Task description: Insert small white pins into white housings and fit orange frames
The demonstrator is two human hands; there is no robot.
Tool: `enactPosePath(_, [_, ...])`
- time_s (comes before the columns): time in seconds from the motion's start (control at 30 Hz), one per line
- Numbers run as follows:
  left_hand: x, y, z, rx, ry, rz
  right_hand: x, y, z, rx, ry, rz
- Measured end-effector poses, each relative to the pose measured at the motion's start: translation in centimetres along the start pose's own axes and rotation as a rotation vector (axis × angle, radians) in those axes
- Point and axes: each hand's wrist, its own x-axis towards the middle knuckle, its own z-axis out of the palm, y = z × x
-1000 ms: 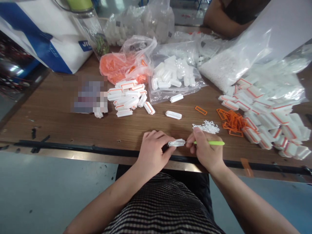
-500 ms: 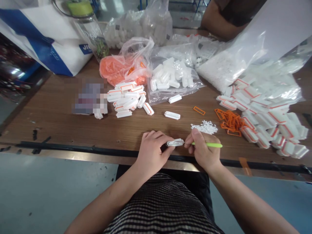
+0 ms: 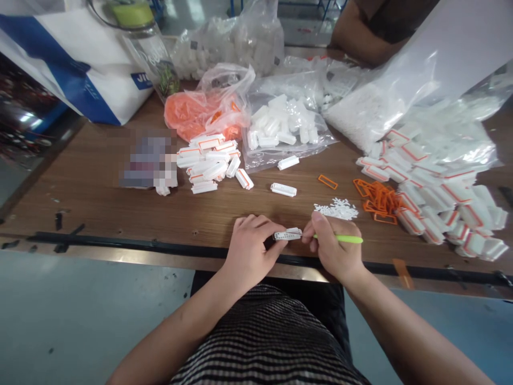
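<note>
Near the table's front edge, my left hand [image 3: 253, 248] pinches a small white plastic housing [image 3: 289, 234] between thumb and forefinger. A row of small dark holes shows on the housing's upper face. My right hand [image 3: 334, 247] is closed around a tool with a lime-green handle [image 3: 349, 239], held like a pen. Its thin tip reaches the right end of the housing; whether it touches is too small to tell. Just beyond my right hand lies a pile of tiny white pieces [image 3: 339, 209]. A single white housing [image 3: 284, 189] rests farther back.
Orange frames [image 3: 380, 199] lie right of the tiny pieces, beside a large heap of white housings with orange rims [image 3: 444, 198]. Another housing pile [image 3: 212, 160] sits left. Behind stand plastic bags [image 3: 288, 117], a bottle [image 3: 150, 53] and a paper bag [image 3: 100, 80]. A person's arm [image 3: 356, 37] rests opposite.
My right hand has shifted slightly left with the green-handled tool, closer to the housing. My left hand and the housing stay in place.
</note>
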Motion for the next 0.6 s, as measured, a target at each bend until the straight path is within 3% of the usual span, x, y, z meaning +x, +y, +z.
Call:
enactPosePath(0.1, [0.03,-0.06,0.00,0.004,-0.004,0.002,0.28,-0.10,-0.11,0.053,-0.013,0.076])
enactPosePath(0.23, [0.02,-0.16,0.03,0.005,0.013,0.019,0.37,0.23,-0.28,0.196,0.064,0.178])
enactPosePath(0.6, [0.04,-0.14,0.02,0.007,0.011,0.014,0.25,0.32,0.01,0.227,0.081,0.207])
